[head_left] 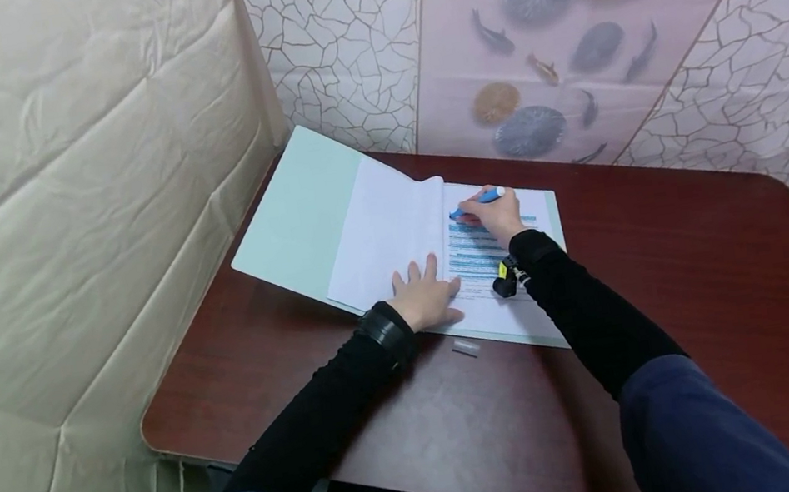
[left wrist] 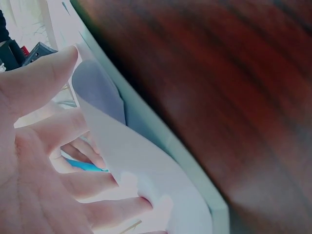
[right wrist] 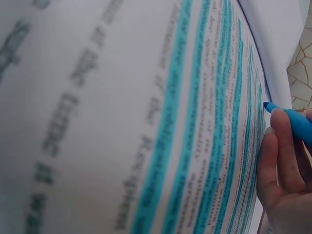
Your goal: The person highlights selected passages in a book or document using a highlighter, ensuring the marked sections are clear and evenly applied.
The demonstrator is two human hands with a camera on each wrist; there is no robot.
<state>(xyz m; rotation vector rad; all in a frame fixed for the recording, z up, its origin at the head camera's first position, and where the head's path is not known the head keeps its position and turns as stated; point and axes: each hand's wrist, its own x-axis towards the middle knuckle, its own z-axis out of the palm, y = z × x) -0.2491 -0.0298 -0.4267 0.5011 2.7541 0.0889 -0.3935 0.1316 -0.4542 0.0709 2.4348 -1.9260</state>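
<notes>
A pale green folder (head_left: 297, 201) lies spread on the table with white sheets in it. My right hand (head_left: 499, 216) pinches a blue highlighter (right wrist: 298, 124), its tip at the left edge of the printed page (head_left: 480, 314), high up on the sheet. Several lines of print on that page carry blue highlighting (right wrist: 195, 136). With fingers spread, my left hand (head_left: 423, 302) rests on the papers near the fold, low on the sheets. Under that hand the turned sheet (left wrist: 141, 156) curls up from the folder's edge in the left wrist view.
A small clear-looking piece (head_left: 465, 348) lies on the brown table (head_left: 692, 263) just below the folder's lower edge. A pale curtain (head_left: 92, 196) hangs along the left side. Behind the table stands a patterned wall covering (head_left: 343, 43).
</notes>
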